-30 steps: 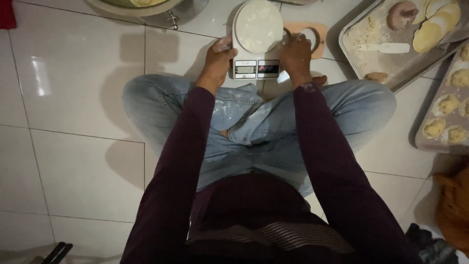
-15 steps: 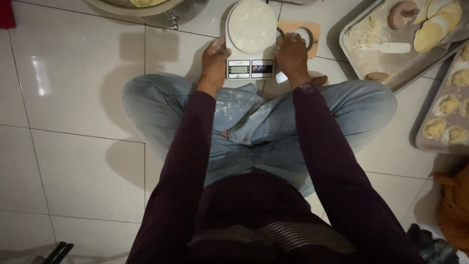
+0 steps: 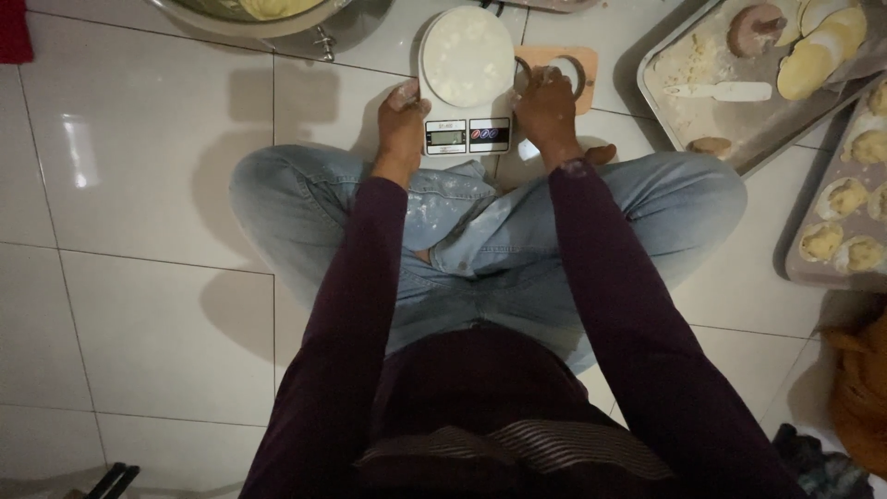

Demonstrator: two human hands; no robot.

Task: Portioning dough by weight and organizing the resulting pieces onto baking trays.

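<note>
White kitchen scale (image 3: 467,88) lies on the floor tile just beyond the crossed legs, long axis running near-to-far; left hand (image 3: 402,115) and right hand (image 3: 547,102) clasp its sides, equally close.

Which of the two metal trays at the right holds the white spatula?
The upper tray, the floured one nearer the right hand. The white spatula lies flat in it beside pale dough discs. The lower tray holds only small filled pastry shells.
</note>
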